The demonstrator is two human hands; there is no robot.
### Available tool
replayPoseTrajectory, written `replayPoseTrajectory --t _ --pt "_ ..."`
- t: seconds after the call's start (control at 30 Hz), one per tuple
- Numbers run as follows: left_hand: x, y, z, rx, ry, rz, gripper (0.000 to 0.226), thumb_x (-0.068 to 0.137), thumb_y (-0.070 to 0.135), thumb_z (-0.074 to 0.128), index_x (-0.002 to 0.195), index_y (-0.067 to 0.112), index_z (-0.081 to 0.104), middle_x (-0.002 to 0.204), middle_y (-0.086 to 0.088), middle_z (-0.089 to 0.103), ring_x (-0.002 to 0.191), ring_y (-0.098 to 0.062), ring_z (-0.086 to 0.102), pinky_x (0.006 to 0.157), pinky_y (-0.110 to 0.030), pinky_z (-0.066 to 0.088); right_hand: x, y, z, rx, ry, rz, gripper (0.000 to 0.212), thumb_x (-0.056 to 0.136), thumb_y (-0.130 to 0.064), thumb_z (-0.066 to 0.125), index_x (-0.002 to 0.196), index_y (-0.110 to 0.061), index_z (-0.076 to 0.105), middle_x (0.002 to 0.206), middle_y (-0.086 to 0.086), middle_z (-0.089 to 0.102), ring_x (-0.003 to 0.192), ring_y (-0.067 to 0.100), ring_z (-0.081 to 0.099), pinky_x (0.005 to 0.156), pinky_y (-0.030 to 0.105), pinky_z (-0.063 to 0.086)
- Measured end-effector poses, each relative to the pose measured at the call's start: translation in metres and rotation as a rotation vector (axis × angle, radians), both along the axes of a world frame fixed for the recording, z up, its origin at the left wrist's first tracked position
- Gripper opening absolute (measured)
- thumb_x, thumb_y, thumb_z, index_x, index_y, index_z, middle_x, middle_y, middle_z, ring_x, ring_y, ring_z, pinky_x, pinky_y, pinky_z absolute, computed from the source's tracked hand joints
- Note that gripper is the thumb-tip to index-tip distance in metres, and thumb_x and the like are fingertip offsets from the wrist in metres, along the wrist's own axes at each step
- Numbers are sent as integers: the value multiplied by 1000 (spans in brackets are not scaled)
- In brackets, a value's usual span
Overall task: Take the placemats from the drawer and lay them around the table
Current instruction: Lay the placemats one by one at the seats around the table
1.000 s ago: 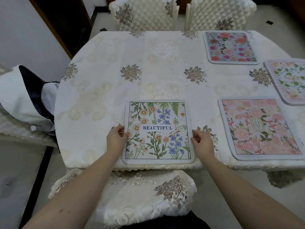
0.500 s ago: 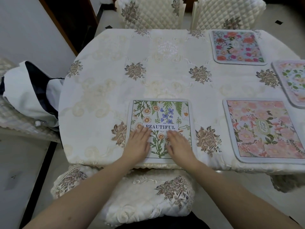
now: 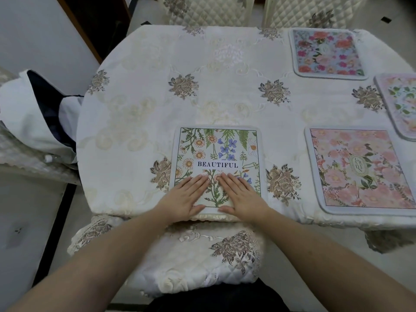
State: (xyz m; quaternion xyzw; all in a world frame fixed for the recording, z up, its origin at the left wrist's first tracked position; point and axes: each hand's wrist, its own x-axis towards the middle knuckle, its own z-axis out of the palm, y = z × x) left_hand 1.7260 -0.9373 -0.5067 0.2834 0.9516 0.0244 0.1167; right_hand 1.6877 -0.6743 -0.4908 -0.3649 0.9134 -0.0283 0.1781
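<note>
A green floral placemat printed BEAUTIFUL lies flat at the near edge of the table, which wears a cream embroidered cloth. My left hand and my right hand press on its lower half side by side, palms down with straight fingers. A pink floral placemat lies to its right along the same edge. Across the table at the far right sits a blue floral placemat. A pale pink placemat is cut off by the right frame edge.
A quilted chair seat stands directly below my arms, tucked under the table. Two quilted chair backs stand at the far side. White and dark cloth lies on a chair at the left. A dark doorway is at the top left.
My hands left the mat's left and right edges and came together on its lower middle, now lying flat. The mat slid slightly away from the table's edge.
</note>
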Motion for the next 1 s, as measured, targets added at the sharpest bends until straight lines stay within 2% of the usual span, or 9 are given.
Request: replayPoseTrajectory --t 0.2,0.37,0.47,0.53,0.6,0.67,0.77,0.9,1.0 --pt "3 -49 9 7 -45 -14 72 104 57 18 159 16 -2 167 -4 -3 153 -15 -8 122 -37 0 -7 55 1 76 0 -59 86 90 -75 -5 154 -19 -13 160 2 -20 150 22 -15 119 35 -11" --pt "6 -83 18 -9 -19 -12 66 105 51 22 158 13 16 166 -5 12 153 -16 6 121 -36 8 -3 75 8 104 -13 -133 74 95 -65 -1 153 -21 -16 159 -2 -24 148 16 -19 120 34 -8" --pt "1 -76 24 22 57 4 57 105 44 28 151 13 39 159 -5 35 146 -19 34 118 -38 19 0 62 13 34 45 -221 68 101 -54 11 154 -13 21 162 6 20 149 22 19 120 35 4" --pt "-9 -62 28 83 113 20 49 101 38 36 137 12 58 140 -5 59 126 -22 57 112 -37 32 -4 44 19 -70 69 -298 67 104 -49 12 143 -7 47 146 10 50 135 25 47 118 37 20" --pt "-20 -42 31 137 117 106 48 100 37 36 134 13 60 132 -4 64 119 -23 62 108 -39 41 -12 19 22 -155 58 -342 62 104 -44 14 144 -8 45 146 10 50 135 24 46 118 39 23" --pt "-31 -18 32 162 74 229 56 101 42 27 145 14 48 147 -4 51 134 -23 50 115 -42 35 -23 -8 21 -179 35 -333 57 103 -37 17 153 -10 26 159 8 30 147 22 26 122 38 14" --pt "-51 9 22 162 -5 357 60 105 44 12 158 17 17 165 1 15 152 -13 11 125 -38 10 -42 -43 11 -181 -14 -281 57 104 -21 27 157 -14 8 165 3 6 152 16 3 124 36 3" --pt "-63 18 8 80 -29 376 59 105 43 7 157 18 -6 164 4 -11 151 -10 -12 124 -33 -6 -60 -59 -5 -171 33 -293 53 105 -26 23 156 -13 17 164 3 15 151 16 10 123 39 10" --pt "-64 16 6 84 -5 357 62 102 46 2 157 19 -6 165 2 -8 151 -10 -12 123 -33 -6 -62 -51 -9 -157 85 -262 56 104 -37 20 155 -15 23 162 1 21 150 13 14 122 35 7"
